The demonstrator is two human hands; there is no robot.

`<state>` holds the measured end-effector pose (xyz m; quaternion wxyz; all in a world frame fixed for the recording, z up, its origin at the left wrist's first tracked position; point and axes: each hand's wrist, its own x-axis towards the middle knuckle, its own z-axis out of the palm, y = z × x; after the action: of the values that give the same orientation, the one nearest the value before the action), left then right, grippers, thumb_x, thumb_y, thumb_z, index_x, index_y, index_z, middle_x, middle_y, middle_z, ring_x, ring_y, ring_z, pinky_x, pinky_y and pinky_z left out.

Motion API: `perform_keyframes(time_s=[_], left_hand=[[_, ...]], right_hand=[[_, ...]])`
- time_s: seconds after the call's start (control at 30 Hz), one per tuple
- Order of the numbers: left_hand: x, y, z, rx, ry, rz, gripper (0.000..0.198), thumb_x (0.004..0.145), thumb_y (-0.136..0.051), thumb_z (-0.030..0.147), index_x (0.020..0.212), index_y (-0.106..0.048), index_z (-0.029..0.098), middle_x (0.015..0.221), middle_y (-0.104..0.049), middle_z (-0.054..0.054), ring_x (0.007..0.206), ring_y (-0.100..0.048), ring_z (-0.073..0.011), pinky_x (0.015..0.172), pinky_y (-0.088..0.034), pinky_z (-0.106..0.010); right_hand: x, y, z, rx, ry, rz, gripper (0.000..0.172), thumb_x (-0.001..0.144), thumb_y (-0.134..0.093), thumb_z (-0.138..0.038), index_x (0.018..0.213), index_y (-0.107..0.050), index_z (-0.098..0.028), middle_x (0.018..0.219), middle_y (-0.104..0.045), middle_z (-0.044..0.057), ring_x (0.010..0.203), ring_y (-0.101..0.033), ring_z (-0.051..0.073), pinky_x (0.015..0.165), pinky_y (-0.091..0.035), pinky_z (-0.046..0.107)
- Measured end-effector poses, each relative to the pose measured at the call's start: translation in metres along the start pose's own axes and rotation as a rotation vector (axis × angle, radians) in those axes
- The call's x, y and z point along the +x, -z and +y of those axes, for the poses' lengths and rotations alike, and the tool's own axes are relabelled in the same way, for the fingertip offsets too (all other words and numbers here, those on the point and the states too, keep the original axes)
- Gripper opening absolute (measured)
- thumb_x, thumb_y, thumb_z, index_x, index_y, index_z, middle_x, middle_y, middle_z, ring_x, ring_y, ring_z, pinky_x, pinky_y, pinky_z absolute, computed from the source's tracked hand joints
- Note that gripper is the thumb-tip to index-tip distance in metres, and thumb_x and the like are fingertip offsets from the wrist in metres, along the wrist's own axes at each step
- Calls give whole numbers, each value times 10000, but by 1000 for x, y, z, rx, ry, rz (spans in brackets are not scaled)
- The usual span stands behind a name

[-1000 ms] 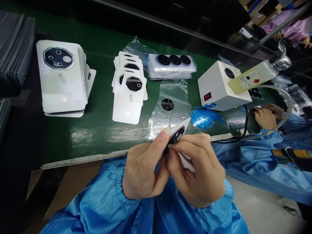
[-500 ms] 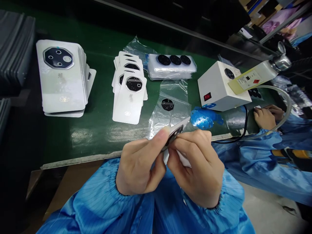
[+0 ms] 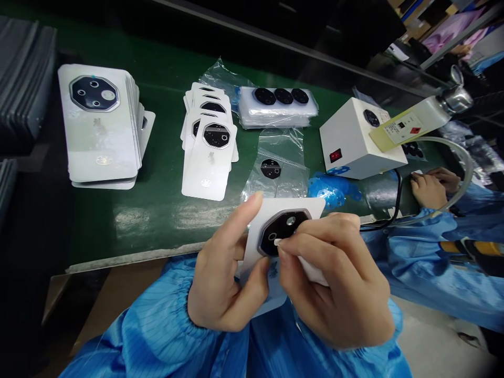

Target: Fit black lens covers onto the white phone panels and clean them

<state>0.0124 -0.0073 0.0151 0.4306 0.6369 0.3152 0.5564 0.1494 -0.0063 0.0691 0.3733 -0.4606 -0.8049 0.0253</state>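
Observation:
My left hand [image 3: 224, 270] grips a white phone back cover [image 3: 255, 278] by its left edge, with the thumb on the front side. The cover faces me, tilted, and bears a black camera lens plate [image 3: 271, 231] in a metal frame. My right hand [image 3: 334, 278] is closed in a pinch on a small white cloth [image 3: 315, 270]; its tip touches the lens plate near a ring-shaped opening. Right fingers hide part of the plate. Just beyond, a clear plastic film [image 3: 289, 181] lies with a black lens plate [image 3: 271, 168] on it.
On the green bench stand a tall stack of white covers [image 3: 98, 142] and a fanned pile of covers [image 3: 208, 168]. Behind lie bagged lens plates [image 3: 277, 113]. A white box [image 3: 350, 139], a yellow liquid bottle [image 3: 413, 123] and blue film scraps [image 3: 328, 190] sit rightward. A co-worker's hands [image 3: 429, 189] are at far right.
The cover has turned from nearly edge-on to face me, so its lens plate now shows. My right hand has moved slightly right and down, its pinch now on the plate's face.

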Motion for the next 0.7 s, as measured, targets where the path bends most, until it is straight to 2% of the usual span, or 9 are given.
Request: perform_keyframes(time_s=[0.1, 0.17, 0.23, 0.33, 0.4, 0.47, 0.53, 0.7], left_hand=[[-3, -1, -4, 119, -40, 38, 798, 739, -506, 29, 1456, -212, 221, 652, -618, -8, 537, -617, -173, 400, -528, -264], [-4, -1, -6, 176, -62, 34, 805, 744, -524, 60, 1462, -196, 219, 601, -590, 5, 467, -558, -161, 393, -518, -286], [-3, -1, -7, 204, -86, 18, 812, 750, -525, 70, 1468, -171, 211, 633, -604, -5, 458, -540, -149, 418, -521, -294], [-1, 0, -9, 294, -137, -10, 807, 752, -494, 46, 1471, -148, 166, 868, -680, -71, 580, -617, -162, 510, -549, -296], [0, 0, -10, 349, -179, -17, 816, 741, -503, 32, 1468, -151, 147, 1063, -675, -111, 652, -646, -167, 550, -557, -293], [-1, -1, -13, 360, -191, -5, 826, 729, -525, 33, 1465, -168, 151, 1152, -652, -126, 673, -651, -165, 554, -554, -289], [-1, -1, -16, 368, -181, 18, 821, 726, -528, 26, 1461, -191, 168, 1112, -673, -105, 651, -643, -161, 538, -542, -282], [0, 0, -17, 348, -189, -6, 798, 725, -525, 18, 1452, -228, 155, 846, -686, -42, 517, -588, -136, 471, -499, -256]], right_hand=[[0, -5, -2, -17, -13, 32, 121, 734, -609, -23, 782, -598, -134, 713, -590, 27, 647, -518, 123, 619, -392, 354], [0, -9, -2, -33, -23, 59, 122, 724, -604, -9, 770, -603, -122, 719, -590, 37, 647, -522, 130, 612, -375, 356], [-1, -12, -2, -39, -31, 76, 115, 723, -597, -4, 766, -604, -110, 722, -588, 43, 648, -529, 136, 613, -367, 358], [-2, -15, -2, -36, -32, 64, 101, 737, -581, -5, 753, -594, -104, 715, -583, 41, 654, -525, 138, 620, -363, 355], [-2, -15, -1, -52, -36, 35, 105, 752, -567, -7, 750, -588, -110, 720, -587, 38, 655, -521, 137, 623, -363, 351], [-2, -14, 0, -83, -36, 7, 107, 767, -552, -17, 754, -584, -119, 726, -593, 36, 659, -520, 140, 625, -366, 352], [-2, -14, 1, -116, -32, -14, 108, 777, -542, -25, 763, -582, -125, 728, -594, 35, 665, -521, 145, 629, -372, 355], [-1, -13, 1, -174, -24, -56, 121, 783, -522, -30, 757, -567, -140, 720, -593, 23, 661, -527, 145, 634, -353, 357]])
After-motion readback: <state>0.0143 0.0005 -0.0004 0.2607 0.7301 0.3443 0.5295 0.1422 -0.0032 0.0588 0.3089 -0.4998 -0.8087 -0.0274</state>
